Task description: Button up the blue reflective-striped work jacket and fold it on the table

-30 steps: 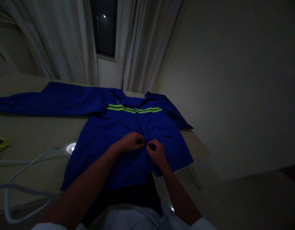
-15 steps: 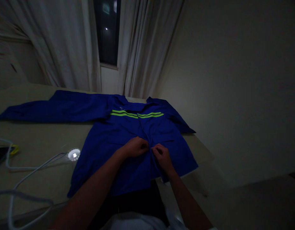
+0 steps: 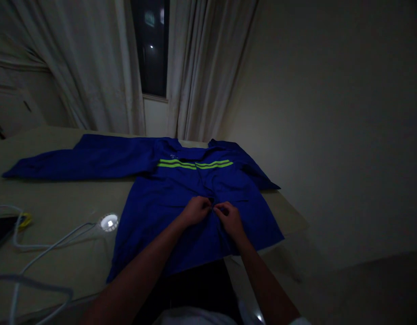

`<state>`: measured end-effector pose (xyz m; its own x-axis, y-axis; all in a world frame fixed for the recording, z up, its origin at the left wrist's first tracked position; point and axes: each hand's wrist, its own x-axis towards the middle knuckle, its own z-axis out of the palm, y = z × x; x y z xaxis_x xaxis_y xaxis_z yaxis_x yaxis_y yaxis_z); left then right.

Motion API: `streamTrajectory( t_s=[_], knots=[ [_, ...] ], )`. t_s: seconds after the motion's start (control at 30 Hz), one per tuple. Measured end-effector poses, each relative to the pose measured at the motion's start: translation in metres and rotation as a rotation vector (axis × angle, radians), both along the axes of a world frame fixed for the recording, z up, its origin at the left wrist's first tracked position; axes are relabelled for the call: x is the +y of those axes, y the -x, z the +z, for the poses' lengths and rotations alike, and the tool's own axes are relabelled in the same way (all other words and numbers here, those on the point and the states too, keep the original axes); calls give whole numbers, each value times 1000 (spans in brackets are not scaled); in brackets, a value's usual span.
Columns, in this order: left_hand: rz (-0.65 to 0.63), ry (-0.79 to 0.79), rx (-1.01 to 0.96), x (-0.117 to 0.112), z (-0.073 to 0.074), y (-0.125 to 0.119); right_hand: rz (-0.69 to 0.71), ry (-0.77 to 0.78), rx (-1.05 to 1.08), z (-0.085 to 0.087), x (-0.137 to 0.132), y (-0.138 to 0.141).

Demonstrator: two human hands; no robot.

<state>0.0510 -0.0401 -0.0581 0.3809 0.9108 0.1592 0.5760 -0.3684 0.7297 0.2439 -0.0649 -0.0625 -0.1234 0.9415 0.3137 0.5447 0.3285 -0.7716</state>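
Observation:
A blue work jacket (image 3: 168, 194) with yellow-green striped bands across its chest lies spread on the table, front side up. Its collar points away from me and both sleeves reach out to the sides. My left hand (image 3: 196, 210) pinches the left front edge about halfway down the jacket. Close beside it, my right hand (image 3: 230, 218) pinches the right front edge, the fingertips of both hands nearly meeting at the front opening. Whatever fastener lies between the fingertips is too small and dark to make out.
On the table (image 3: 73, 198) at left lie a lit round lamp (image 3: 109, 222), pale cables (image 3: 35, 246) and a dark flat device (image 3: 3, 228) with a yellow piece. Curtains (image 3: 103, 67) and a narrow window (image 3: 150, 49) stand behind; a bare wall (image 3: 330, 113) is at right.
Both hands have come closer together, drawing the two front edges to each other. The gap at the jacket's lower front has narrowed. The view has shifted slightly.

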Motion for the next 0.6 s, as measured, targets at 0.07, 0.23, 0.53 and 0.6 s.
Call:
streamTrajectory(
  t_s=[0.07, 0.23, 0.53, 0.6],
  knots=[
    [-28, 34, -109, 0, -6, 2, -10, -32, 2, -4, -1, 1],
    [-63, 63, -250, -2, -10, 5, -15, -97, -6, -8, -5, 2],
    [-8, 155, -373, 2, -14, 3, 53, -83, 7, -10, -6, 4],
    [-29, 167, -409, 3, -17, 4, 51, -80, 5, -11, -6, 3]
  ],
)
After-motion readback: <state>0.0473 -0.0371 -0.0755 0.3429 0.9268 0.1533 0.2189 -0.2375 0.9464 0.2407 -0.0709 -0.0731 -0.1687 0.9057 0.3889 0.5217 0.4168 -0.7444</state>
